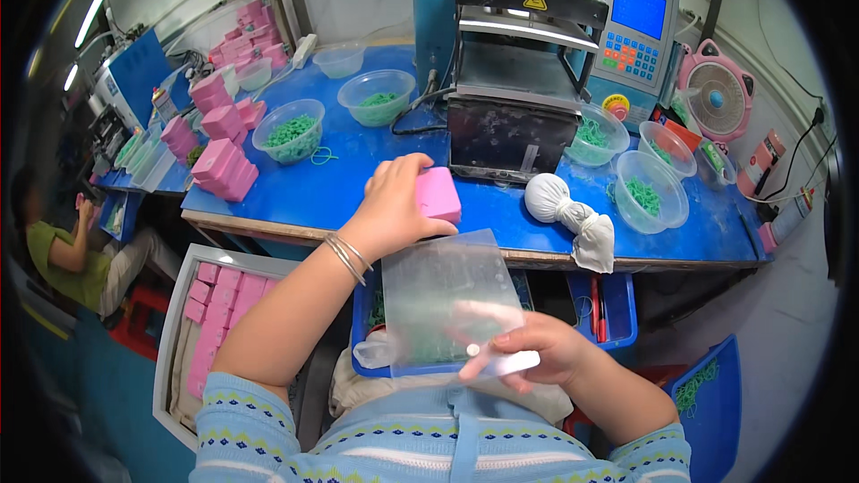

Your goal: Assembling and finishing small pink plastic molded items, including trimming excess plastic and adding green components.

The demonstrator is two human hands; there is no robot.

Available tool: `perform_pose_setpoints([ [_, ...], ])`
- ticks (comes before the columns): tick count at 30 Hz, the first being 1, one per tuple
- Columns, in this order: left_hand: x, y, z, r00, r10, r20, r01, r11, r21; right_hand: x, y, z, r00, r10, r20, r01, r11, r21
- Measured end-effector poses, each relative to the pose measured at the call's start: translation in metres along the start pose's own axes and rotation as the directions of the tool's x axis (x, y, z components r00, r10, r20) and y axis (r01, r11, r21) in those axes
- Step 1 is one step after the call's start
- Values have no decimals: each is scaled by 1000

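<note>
My left hand [394, 201] is closed round a pink block [438, 194] at the front of the blue bench, thumb on its near side. A bangle is on that wrist. Closer to me, a translucent plastic sheet [447, 291] slants over a blue tray [362, 317]. My right hand [546, 344] grips the sheet's lower right edge; one finger shows blurred through the plastic. By these fingers is a small elongated white piece [517, 363], whose kind I cannot make out. A white cloth pouch [559, 206], tied at the neck, lies to the right on the bench edge.
A press machine [514, 125] with a control panel [631, 36] stands behind. Clear bowls [288, 131] of green rubbery pieces sit around it. Pink blocks [224, 170] are stacked at left, more in a white crate [179, 304]. A pink fan [716, 94] is right. Another person [67, 255] sits far left.
</note>
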State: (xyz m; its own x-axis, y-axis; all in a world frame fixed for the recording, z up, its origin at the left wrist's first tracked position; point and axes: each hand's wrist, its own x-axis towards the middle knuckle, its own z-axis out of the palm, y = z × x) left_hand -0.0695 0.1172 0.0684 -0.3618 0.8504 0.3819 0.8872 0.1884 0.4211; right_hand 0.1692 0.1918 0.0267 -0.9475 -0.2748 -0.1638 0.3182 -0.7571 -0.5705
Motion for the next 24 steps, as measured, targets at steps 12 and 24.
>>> perform_pose_setpoints([
  [12,-89,53,-33,780,577,-243,-575,814,89,-5,29,3,964,-261,-42,176,753,-634],
  [24,-100,45,-24,719,578,-386,-597,798,84,-6,34,8,967,-246,-69,126,694,-709],
])
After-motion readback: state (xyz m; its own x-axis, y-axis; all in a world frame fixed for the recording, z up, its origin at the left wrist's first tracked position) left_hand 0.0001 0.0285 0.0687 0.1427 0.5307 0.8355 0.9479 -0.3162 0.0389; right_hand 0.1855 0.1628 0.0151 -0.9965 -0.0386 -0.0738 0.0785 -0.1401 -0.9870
